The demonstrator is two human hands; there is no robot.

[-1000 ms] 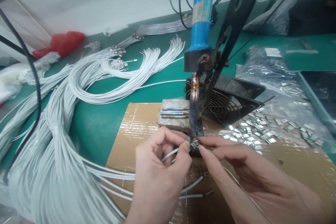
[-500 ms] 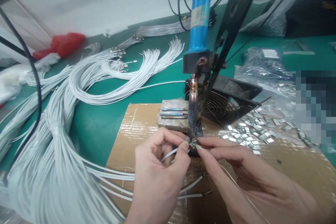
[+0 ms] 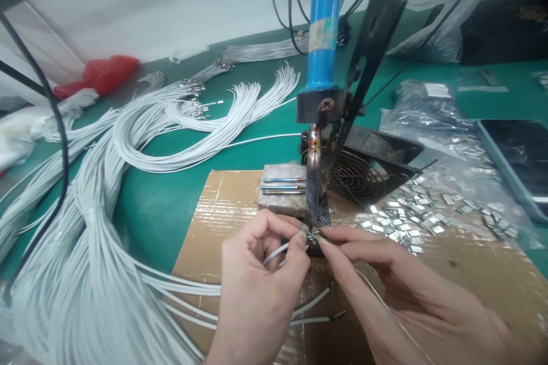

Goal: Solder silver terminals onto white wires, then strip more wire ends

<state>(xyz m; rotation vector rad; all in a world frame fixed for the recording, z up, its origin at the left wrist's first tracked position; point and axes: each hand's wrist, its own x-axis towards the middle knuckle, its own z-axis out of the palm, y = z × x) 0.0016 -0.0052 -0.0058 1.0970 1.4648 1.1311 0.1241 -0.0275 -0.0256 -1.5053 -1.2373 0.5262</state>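
Note:
My left hand (image 3: 261,285) is closed, pinching a white cable (image 3: 276,254) near its end. A small metal piece (image 3: 311,236) shows at the fingertips, just under the dark tip of a blue-handled soldering iron (image 3: 322,68) clamped upright. Opposite it, my right hand (image 3: 398,279) pinches between thumb and fingers; a thin solder wire (image 3: 377,293) trails from beneath it toward the bottom edge. The exact contact between wire, tip and metal is too small to make out. Two other cable ends (image 3: 314,319) with bare tips lie below my left hand.
A big bundle of white cables (image 3: 98,211) covers the left. Behind the iron sit a black fan (image 3: 363,168) and a grey block (image 3: 282,199) with metal rods. Small metal pieces (image 3: 402,219) lie scattered on the cardboard (image 3: 222,205), right. A phone (image 3: 518,159) lies at far right.
Both hands keep their grip almost in the same place at the iron's tip. The view has shifted slightly, so the iron appears a little lower and further left.

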